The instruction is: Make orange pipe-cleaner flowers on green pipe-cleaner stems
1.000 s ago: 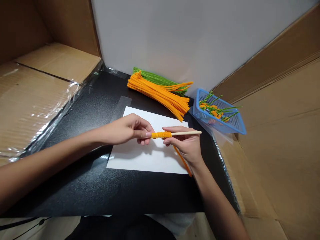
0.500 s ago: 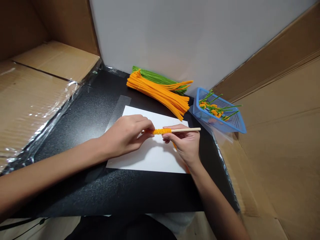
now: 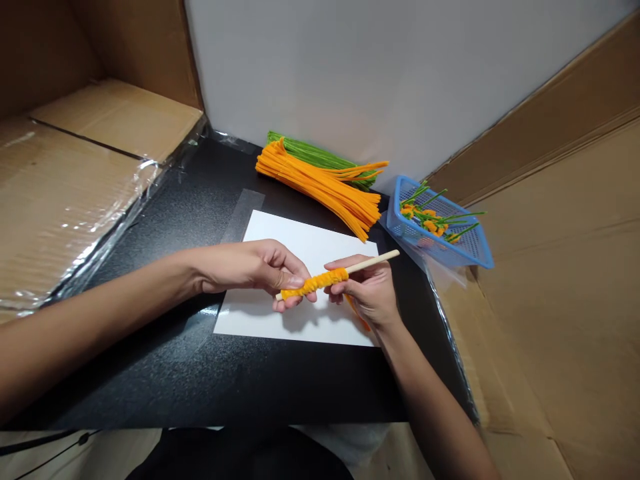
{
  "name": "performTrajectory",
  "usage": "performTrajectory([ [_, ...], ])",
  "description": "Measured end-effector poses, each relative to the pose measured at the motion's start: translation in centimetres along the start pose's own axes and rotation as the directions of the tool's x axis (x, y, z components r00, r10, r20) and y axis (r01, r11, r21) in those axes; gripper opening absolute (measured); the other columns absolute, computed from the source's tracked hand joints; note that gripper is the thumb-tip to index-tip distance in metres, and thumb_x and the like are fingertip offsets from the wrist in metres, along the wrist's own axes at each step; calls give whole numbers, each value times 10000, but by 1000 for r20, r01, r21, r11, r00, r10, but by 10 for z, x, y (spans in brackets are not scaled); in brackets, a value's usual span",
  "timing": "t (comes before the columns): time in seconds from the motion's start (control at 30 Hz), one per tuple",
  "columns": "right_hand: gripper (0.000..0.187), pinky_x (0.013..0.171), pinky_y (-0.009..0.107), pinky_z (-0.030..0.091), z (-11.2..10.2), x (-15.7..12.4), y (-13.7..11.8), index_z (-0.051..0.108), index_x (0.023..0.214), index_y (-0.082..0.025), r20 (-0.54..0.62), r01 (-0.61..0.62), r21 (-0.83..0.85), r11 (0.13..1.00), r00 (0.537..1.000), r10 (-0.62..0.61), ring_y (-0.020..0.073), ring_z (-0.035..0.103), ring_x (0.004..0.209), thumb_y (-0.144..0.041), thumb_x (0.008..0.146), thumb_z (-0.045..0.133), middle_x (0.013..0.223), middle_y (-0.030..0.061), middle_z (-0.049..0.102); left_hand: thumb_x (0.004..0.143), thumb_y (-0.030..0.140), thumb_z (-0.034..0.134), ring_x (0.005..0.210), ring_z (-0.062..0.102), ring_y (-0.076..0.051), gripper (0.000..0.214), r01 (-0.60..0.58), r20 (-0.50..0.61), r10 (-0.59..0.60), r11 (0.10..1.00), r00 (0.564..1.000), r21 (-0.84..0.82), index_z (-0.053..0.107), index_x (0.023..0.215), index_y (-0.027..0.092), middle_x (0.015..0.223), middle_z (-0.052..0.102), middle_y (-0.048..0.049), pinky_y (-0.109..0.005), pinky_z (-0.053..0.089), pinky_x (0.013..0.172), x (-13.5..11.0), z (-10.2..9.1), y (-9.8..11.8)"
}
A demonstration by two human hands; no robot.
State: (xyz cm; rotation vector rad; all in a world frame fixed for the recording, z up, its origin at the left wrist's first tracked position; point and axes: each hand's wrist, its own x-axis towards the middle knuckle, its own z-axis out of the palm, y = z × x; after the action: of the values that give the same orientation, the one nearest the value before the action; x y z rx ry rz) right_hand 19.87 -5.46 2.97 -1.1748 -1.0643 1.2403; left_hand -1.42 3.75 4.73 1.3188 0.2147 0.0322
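Observation:
A pale wooden stick [image 3: 374,261] slants up to the right above a white sheet of paper [image 3: 260,319]. Wound in a tight coil around its left part is an orange pipe cleaner [image 3: 320,281]. My left hand [image 3: 273,270] is closed on the coil's left end, thumb on top, with the stick's tip just showing. My right hand [image 3: 367,290] pinches the coil near its right end, the bare stick passing over the fingers. A loose orange tail hangs below the right hand; part of it is hidden.
Behind the paper lie a bundle of orange pipe cleaners [image 3: 320,190] and a green bundle [image 3: 320,152], against a pale wall. At the right, a blue basket [image 3: 440,250] holds several orange-and-green pieces. Cardboard [image 3: 100,147] flanks the black table [image 3: 185,373].
My left hand has turned and lowered, showing more of the coil and the stick's left tip. The stick has gone from nearly level to tilted, left end down.

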Motion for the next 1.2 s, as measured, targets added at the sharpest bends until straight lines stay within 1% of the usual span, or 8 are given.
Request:
performTrajectory([
  [0.27,216,401,206,489,-2,8,1,782,726,-184,-136,10,-37,999,991,-15,116,609,442,-291,594,915,567,3,707,907,515,623,780,670,-181,424,-46,-362,176,939,915,340,652,1121,150,876,712,-72,-314,544,712,7,6,-1],
  [0.4,182,438,197,506,-5,10,3,764,692,-168,-184,16,-62,998,983,-27,111,629,481,-273,634,901,607,19,723,825,461,736,872,667,-206,400,50,-371,527,526,764,849,646,1079,165,1023,718,-87,-304,519,731,6,9,-9],
  [0.5,194,442,194,511,-5,10,6,769,716,-158,-195,3,-57,998,981,-14,114,641,492,-283,646,900,619,29,729,954,254,567,814,656,-186,144,133,-196,653,145,732,980,673,995,164,908,724,-72,-283,484,705,6,12,-18],
  [0.57,210,450,201,522,-4,10,6,775,750,-153,-199,-4,-63,998,980,-9,122,653,505,-291,650,898,633,35,735,974,173,489,758,645,-176,198,174,-152,684,38,714,984,682,934,158,830,718,-67,-274,471,674,6,13,-21],
  [0.63,230,467,208,538,-3,9,6,784,800,-155,-190,-7,-62,998,982,-5,127,663,511,-295,655,894,639,31,739,970,160,478,749,646,-174,214,173,-172,707,72,686,982,685,916,153,825,722,-71,-271,469,666,6,12,-22],
  [0.73,299,493,210,557,-3,8,5,797,925,-173,-143,-18,-39,999,990,12,123,672,512,-285,662,885,642,12,743,942,188,529,729,649,-157,173,107,-326,649,353,688,929,697,960,153,848,735,-60,-256,464,656,6,10,-15],
  [0.9,307,514,228,569,-1,5,-1,801,969,-193,-116,17,-71,997,993,-25,127,675,518,-236,670,858,632,1,745,896,280,605,632,595,-123,191,30,-437,137,935,889,354,699,829,128,711,680,-31,-230,456,608,8,4,-1],
  [1.2,318,330,214,260,2,4,-6,754,691,-167,-125,40,-150,988,990,-59,57,406,346,-426,598,913,538,11,669,810,158,676,568,489,-68,92,-24,-259,-88,916,962,-401,686,757,83,673,582,-24,-162,415,532,9,5,-6],
])
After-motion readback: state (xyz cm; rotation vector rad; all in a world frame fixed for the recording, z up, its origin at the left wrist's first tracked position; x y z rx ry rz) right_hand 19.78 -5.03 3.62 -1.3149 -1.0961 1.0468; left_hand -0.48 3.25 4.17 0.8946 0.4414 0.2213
